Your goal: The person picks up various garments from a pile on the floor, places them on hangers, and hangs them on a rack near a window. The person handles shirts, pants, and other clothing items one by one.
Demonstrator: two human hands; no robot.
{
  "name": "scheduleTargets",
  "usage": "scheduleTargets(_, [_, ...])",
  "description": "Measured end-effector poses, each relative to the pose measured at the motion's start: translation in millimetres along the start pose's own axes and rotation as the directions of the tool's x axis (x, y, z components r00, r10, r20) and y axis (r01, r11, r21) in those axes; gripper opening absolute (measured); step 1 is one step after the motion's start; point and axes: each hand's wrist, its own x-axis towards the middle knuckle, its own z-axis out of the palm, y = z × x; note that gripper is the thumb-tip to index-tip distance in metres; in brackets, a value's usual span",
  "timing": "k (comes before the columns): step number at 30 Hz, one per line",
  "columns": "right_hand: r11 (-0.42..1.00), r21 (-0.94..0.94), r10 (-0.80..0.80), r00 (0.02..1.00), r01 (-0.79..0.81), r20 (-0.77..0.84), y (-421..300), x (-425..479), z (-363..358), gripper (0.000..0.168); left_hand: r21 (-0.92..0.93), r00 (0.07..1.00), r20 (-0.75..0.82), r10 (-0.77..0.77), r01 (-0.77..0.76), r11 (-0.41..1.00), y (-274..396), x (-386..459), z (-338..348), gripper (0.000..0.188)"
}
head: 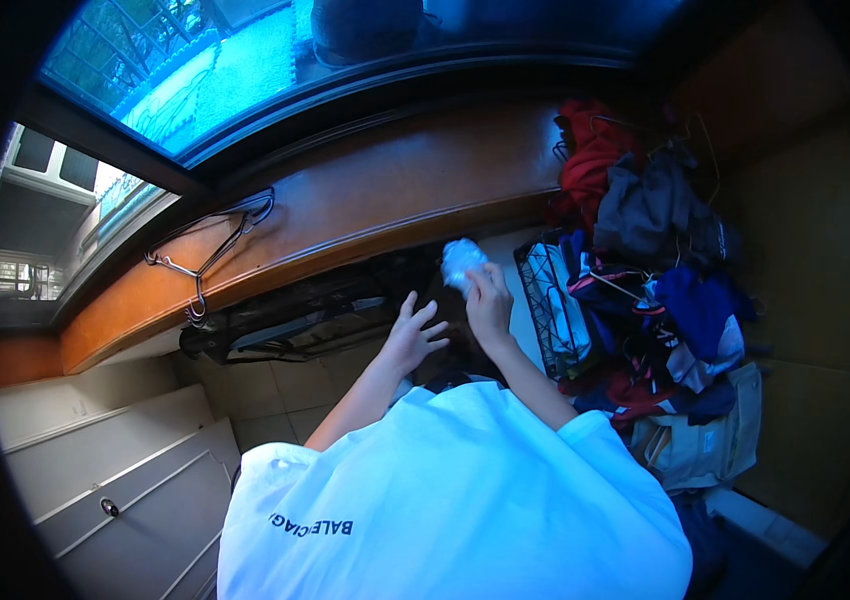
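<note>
A small crumpled white bundle (pixel 462 262), perhaps cloth or thin plastic, is pinched in the fingers of my right hand (pixel 490 304). It hangs just past the front edge of the wooden ledge. To the left of it, my left hand (pixel 416 337) is empty, its fingers spread apart. Beyond my left hand a dark folded item (pixel 305 326) with a black frame lies low beneath the ledge; its kind is hard to tell in the shade. Right of my right hand stands a black wire basket (pixel 541 307) with light-blue cloth (pixel 566 300) in it.
Several wire hangers (pixel 203 262) rest on the wooden window ledge (pixel 395 195). Piled garments, red (pixel 596 165), grey (pixel 642 206) and blue (pixel 702 307), crowd the right side above a beige fabric bag (pixel 702 442). A white cabinet door with a round knob (pixel 109 508) is at lower left.
</note>
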Motion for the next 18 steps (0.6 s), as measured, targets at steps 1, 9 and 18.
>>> scheduleTargets(1, [0.992, -0.124, 0.016, 0.998, -0.008, 0.068, 20.7, 6.7, 11.7, 0.022, 0.065, 0.998, -0.053, 0.013, -0.009, 0.998, 1.5, -1.3, -6.2, 0.076])
scheduleTargets(9, [0.701, -0.677, 0.441, 0.882, -0.223, 0.165, 135.7, 38.1, 120.0, 0.045, 0.08, 0.955, -0.282, 0.09, -0.07, 0.994, -7.8, -16.8, -36.5, 0.048])
scheduleTargets(18, [0.523, -0.836, 0.495, 0.858, -0.165, 0.14, 192.7, 82.1, 167.3, 0.047, 0.227, 0.948, -0.278, 0.155, -0.092, 0.969, -3.9, -25.3, -40.7, 0.043])
